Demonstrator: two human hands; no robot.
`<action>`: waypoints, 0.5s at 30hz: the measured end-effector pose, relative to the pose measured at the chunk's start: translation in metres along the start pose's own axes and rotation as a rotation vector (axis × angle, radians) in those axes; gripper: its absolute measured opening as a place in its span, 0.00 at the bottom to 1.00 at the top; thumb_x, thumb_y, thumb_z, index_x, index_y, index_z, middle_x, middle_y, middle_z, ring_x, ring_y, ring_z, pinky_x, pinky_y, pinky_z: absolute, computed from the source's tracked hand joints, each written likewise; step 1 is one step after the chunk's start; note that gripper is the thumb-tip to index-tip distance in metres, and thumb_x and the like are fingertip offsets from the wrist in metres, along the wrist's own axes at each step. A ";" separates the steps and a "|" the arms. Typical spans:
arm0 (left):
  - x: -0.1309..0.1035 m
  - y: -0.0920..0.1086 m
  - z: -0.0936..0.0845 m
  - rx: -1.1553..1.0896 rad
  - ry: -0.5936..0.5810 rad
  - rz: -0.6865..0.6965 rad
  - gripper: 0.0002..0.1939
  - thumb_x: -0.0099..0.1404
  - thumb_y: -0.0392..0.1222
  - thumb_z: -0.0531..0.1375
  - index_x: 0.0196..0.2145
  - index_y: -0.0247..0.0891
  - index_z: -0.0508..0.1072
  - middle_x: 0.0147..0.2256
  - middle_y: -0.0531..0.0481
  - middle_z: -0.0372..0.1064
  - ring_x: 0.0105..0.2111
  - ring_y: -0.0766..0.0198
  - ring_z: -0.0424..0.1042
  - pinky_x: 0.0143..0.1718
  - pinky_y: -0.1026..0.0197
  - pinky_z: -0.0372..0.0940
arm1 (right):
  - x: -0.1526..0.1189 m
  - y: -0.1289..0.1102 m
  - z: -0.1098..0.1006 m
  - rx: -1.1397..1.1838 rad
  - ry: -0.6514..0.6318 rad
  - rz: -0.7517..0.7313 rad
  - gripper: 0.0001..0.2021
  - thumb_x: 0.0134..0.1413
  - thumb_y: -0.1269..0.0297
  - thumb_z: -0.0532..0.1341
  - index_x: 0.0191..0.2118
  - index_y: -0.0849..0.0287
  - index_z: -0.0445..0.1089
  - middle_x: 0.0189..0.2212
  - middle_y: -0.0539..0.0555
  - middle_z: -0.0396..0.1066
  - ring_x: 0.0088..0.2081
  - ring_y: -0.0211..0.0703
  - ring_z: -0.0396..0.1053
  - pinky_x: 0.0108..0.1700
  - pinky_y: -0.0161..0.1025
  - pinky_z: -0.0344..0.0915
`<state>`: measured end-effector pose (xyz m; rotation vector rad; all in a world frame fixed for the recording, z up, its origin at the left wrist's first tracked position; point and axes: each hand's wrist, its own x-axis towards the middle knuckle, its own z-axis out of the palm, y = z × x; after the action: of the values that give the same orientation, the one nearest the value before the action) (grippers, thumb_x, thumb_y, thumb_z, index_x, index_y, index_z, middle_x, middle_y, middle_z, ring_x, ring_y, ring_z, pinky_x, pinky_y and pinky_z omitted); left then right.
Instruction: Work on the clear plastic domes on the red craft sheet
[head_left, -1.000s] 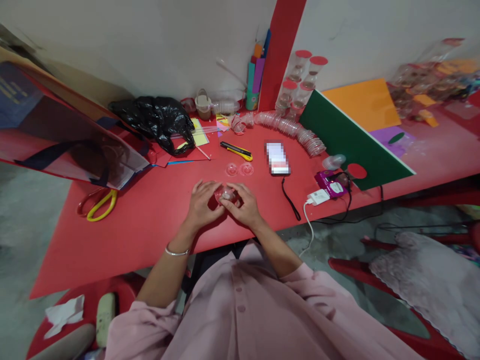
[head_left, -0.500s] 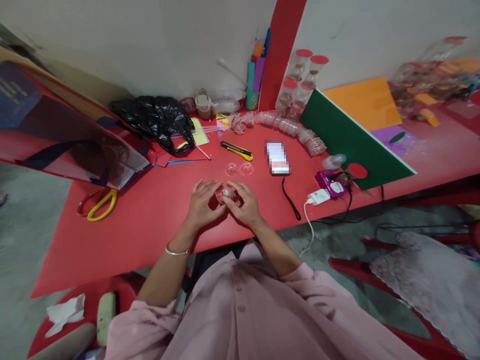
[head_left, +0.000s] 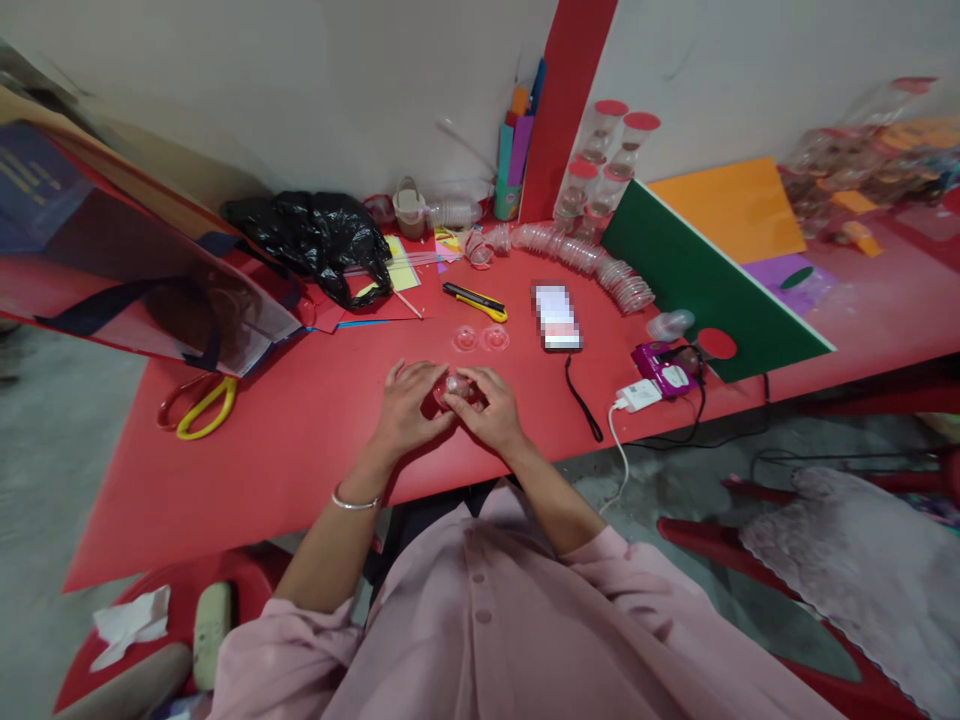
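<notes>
Between my two hands, just above the near part of the red table, is a small rounded clear plastic piece (head_left: 455, 386), perhaps a cut bottle part. My left hand (head_left: 412, 402) holds its left side with curved fingers, and a bangle circles that wrist. On the other side, my right hand (head_left: 491, 408) grips it with thumb and fingers. Part of the piece is hidden by the fingers. Just beyond lie two round clear plastic discs (head_left: 465, 339), flat and side by side. Farther back rests a yellow and black box cutter (head_left: 476, 301).
A phone (head_left: 556, 316) with a strap lies right of centre. Behind it curves a row of nested clear plastic cups (head_left: 577, 252). A green board (head_left: 705, 290) leans at right near a purple adapter (head_left: 664, 370). Scissors (head_left: 206, 407), a black plastic bag (head_left: 315, 240) and a large bag (head_left: 142, 240) are left.
Both hands keep their hold on the clear plastic piece, with hardly any finger movement. The whole view has shifted very slightly.
</notes>
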<state>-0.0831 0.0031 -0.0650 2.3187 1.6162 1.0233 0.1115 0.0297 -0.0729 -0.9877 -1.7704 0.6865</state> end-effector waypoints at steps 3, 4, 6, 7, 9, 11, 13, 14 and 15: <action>0.001 0.000 -0.001 0.014 -0.029 -0.021 0.32 0.64 0.52 0.69 0.64 0.46 0.74 0.59 0.41 0.78 0.62 0.44 0.75 0.73 0.34 0.52 | 0.000 0.001 0.001 -0.011 0.003 0.029 0.21 0.64 0.46 0.70 0.56 0.50 0.79 0.48 0.57 0.80 0.48 0.49 0.79 0.52 0.47 0.78; 0.001 0.000 -0.001 0.017 -0.029 -0.027 0.31 0.64 0.51 0.68 0.64 0.46 0.74 0.59 0.41 0.78 0.62 0.44 0.75 0.73 0.34 0.52 | -0.001 0.001 0.002 -0.013 0.003 0.029 0.21 0.64 0.46 0.70 0.56 0.50 0.79 0.48 0.57 0.80 0.47 0.49 0.79 0.52 0.47 0.78; 0.001 0.000 -0.001 0.022 -0.026 -0.031 0.30 0.64 0.49 0.68 0.63 0.46 0.74 0.59 0.42 0.79 0.62 0.45 0.75 0.74 0.34 0.51 | -0.001 0.002 0.003 -0.021 -0.004 0.023 0.21 0.64 0.45 0.70 0.56 0.51 0.79 0.48 0.57 0.80 0.46 0.48 0.79 0.51 0.47 0.78; 0.001 -0.001 -0.001 0.025 -0.025 -0.029 0.30 0.64 0.49 0.68 0.63 0.46 0.74 0.58 0.42 0.79 0.62 0.45 0.75 0.74 0.34 0.50 | -0.001 0.003 0.003 -0.027 -0.007 0.020 0.21 0.63 0.45 0.70 0.56 0.51 0.79 0.48 0.57 0.80 0.46 0.48 0.79 0.51 0.46 0.78; 0.001 -0.001 -0.001 0.035 -0.028 -0.016 0.31 0.64 0.48 0.68 0.64 0.45 0.74 0.58 0.41 0.79 0.63 0.44 0.74 0.74 0.33 0.49 | -0.001 0.005 0.004 -0.038 -0.006 0.008 0.21 0.63 0.46 0.71 0.56 0.51 0.79 0.47 0.57 0.80 0.45 0.48 0.79 0.51 0.46 0.78; 0.000 -0.001 -0.001 0.053 -0.031 -0.007 0.31 0.64 0.48 0.67 0.64 0.44 0.74 0.58 0.40 0.79 0.63 0.43 0.74 0.74 0.32 0.48 | -0.002 0.007 0.004 -0.051 -0.008 -0.004 0.21 0.63 0.46 0.71 0.56 0.52 0.79 0.47 0.57 0.80 0.45 0.47 0.78 0.50 0.45 0.78; 0.000 -0.001 0.000 0.068 -0.042 0.000 0.31 0.64 0.48 0.67 0.64 0.44 0.73 0.58 0.40 0.79 0.64 0.42 0.73 0.74 0.32 0.48 | -0.002 0.008 0.005 -0.066 -0.015 -0.003 0.21 0.63 0.47 0.71 0.56 0.52 0.79 0.48 0.57 0.80 0.45 0.47 0.78 0.51 0.45 0.77; 0.000 -0.001 0.000 0.073 -0.049 0.003 0.31 0.65 0.48 0.67 0.64 0.44 0.73 0.59 0.40 0.79 0.64 0.42 0.73 0.74 0.32 0.48 | -0.002 0.009 0.005 -0.073 -0.019 0.003 0.22 0.63 0.47 0.71 0.57 0.52 0.79 0.48 0.57 0.80 0.46 0.47 0.78 0.51 0.45 0.77; 0.000 -0.001 0.000 0.077 -0.052 0.003 0.31 0.65 0.48 0.67 0.64 0.44 0.73 0.59 0.40 0.79 0.65 0.42 0.72 0.74 0.32 0.48 | -0.002 0.009 0.006 -0.080 -0.022 0.011 0.21 0.63 0.47 0.71 0.57 0.52 0.79 0.48 0.57 0.80 0.46 0.47 0.78 0.52 0.46 0.77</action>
<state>-0.0838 0.0034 -0.0650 2.3764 1.6605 0.9088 0.1096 0.0326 -0.0834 -1.0478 -1.8250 0.6393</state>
